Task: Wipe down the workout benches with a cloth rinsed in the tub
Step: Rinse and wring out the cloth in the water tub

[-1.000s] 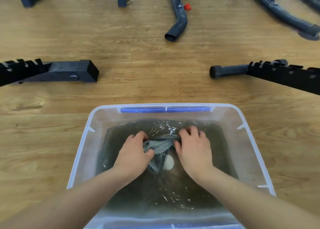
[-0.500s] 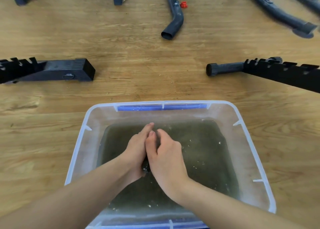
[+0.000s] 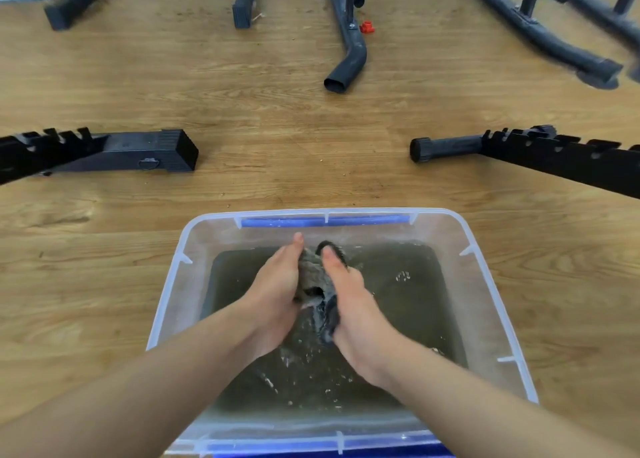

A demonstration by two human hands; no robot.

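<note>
Open floor (image 3: 304, 153) between bench frames (image 3: 121, 151); tub (image 3: 467, 284) walls close sides.

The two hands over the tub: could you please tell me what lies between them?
In the head view, a bunched grey cloth lies between the left hand and the right hand, held by both.

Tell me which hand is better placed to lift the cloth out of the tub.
Right, probably. Both the left hand and right hand grip the cloth over the tub, but its dark trailing end hangs along the right palm.
</note>
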